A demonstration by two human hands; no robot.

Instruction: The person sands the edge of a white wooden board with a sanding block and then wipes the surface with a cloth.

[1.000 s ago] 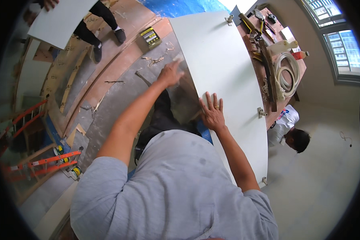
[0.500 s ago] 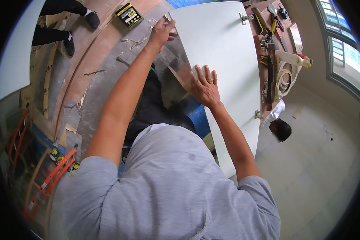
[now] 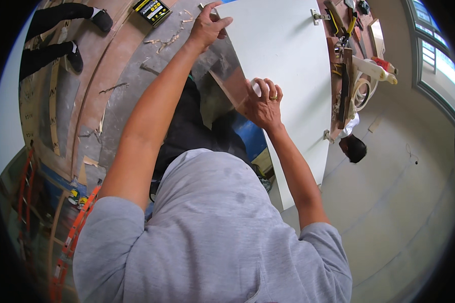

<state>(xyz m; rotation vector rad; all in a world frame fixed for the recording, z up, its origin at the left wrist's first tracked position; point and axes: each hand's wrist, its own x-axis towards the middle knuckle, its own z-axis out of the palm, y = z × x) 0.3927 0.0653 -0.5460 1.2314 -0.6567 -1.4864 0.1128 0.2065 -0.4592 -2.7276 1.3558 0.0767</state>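
Note:
A long white panel (image 3: 288, 55), like a cabinet door with metal hinges (image 3: 318, 16), lies before me. At its far left corner is my left hand (image 3: 206, 30), fingers curled at the edge and thumb stretched toward the panel. A small shiny tip shows beside those fingers; what they hold is too small to make out. My right hand (image 3: 264, 105), with a ring on one finger, is bent round the panel's left edge farther down, its thumb along the edge and its fingertips curled over the face. The undersides of both hands are hidden.
Pliers (image 3: 350, 28) and other tools lie on a brown board right of the panel, near a white tube (image 3: 371, 69) and coiled strip (image 3: 361, 96). A person's head (image 3: 356, 149) shows beyond. Far left are a black-yellow can (image 3: 151, 12), another person's shoes (image 3: 102, 20) and an orange ladder (image 3: 76, 232).
My right hand has gone from lying flat on the panel to curled at its edge. My left hand has stayed by the far corner, its thumb now stretched out. The view has shifted slightly.

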